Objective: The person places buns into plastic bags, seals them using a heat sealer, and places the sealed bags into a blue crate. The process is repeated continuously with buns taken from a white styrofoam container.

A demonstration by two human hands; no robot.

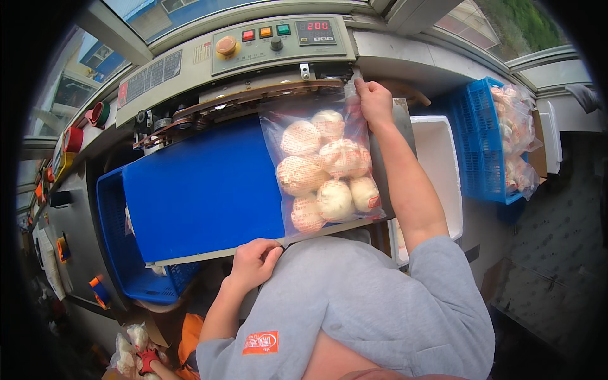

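A clear plastic bag of several white buns [327, 171], printed in red, lies on the right end of the blue conveyor belt [204, 190] of a band sealing machine [280, 52]. Its open-end edge lies along the sealer's brown band. My right hand [374, 102] pinches the bag's upper right corner beside the sealing head. Near the bag's lower left corner, my left hand [257, 261] rests at the conveyor's front edge with curled fingers; whether it touches the bag's corner cannot be told.
Blue crates [484, 142] with bagged buns and a white foam box [439, 166] stand at right. A blue crate [109, 228] sits at the belt's left end. Tape rolls [73, 139] lie at left. At lower left, another person's red-gloved hand [148, 359] touches bagged goods.
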